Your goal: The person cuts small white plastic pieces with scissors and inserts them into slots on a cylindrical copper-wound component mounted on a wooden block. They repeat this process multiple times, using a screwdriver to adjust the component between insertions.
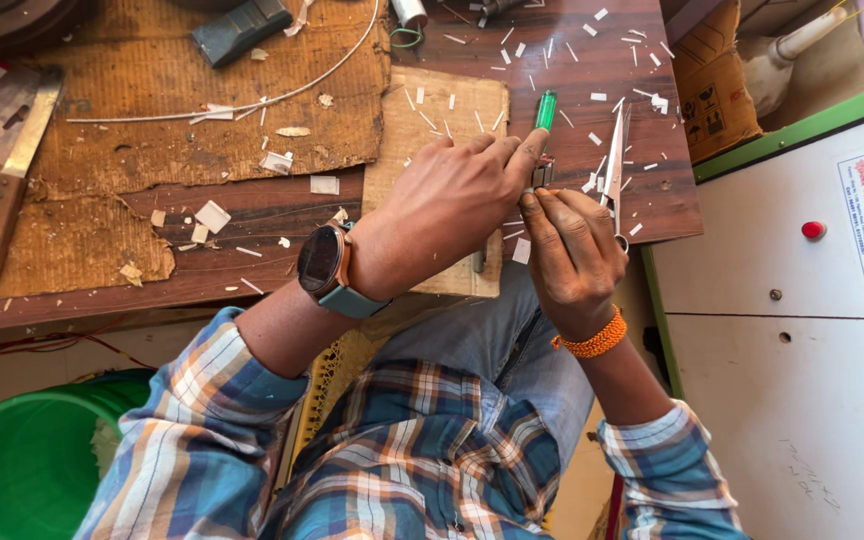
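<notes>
The left hand (pixel 452 205) is reaching across a small wooden board (pixel 442 120) on the tabletop (pixel 282 215), and its fingers (pixel 524 158) are pinching closed on a green-handled screwdriver (pixel 546 110), whose translucent handle is pointing away from the person. The right hand (pixel 572 255) is sitting just beside it, fingers curled shut around a small dark part (pixel 542 176) that the screwdriver's tip seems to be meeting; the part is mostly hidden between the two hands, so its exact shape is hard to tell. A pair of scissors (pixel 616 165) is lying on the wood just right of the right hand, blades pointing away.

Judging by the scatter, a good deal of cutting is already done: short white sleeve offcuts (pixel 642 45) are littering the dark wood, and paper scraps (pixel 212 216) are lying on the torn cardboard sheet (pixel 182 110) to the left. The fastening work at the fingertips looks to be under way rather than finished, since both hands are gripping and the tool is engaged.

A long white wire (pixel 252 104) is curving over the cardboard, a wooden-handled knife (pixel 12 180) is lying near the left edge, and a green bucket (pixel 22 460) is standing on the floor below. A smartwatch (pixel 324 262) is sitting on the left wrist and an orange beaded band (pixel 592 342) on the right.
</notes>
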Motion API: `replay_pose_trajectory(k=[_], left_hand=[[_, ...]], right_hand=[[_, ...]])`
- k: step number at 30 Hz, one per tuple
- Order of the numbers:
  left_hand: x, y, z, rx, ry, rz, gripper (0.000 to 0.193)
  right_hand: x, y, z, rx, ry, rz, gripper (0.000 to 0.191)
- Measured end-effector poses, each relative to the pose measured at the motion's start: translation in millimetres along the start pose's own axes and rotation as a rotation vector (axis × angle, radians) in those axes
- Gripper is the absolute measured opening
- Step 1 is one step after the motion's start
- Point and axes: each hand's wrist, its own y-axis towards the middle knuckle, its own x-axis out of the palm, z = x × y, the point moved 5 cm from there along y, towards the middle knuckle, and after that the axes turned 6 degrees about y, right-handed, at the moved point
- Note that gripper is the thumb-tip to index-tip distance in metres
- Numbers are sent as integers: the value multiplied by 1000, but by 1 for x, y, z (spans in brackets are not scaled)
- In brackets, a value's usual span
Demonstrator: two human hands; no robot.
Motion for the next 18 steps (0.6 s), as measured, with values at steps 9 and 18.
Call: replay_pose_trajectory(k=[9, 18], left_hand=[[4, -2, -4, -10, 27, -158, 22], [-2, -18, -35, 149, -180, -77, 51]], right_hand=[[13, -4, -2, 50, -24, 85, 23], [12, 0, 17, 77, 87, 121, 31]])
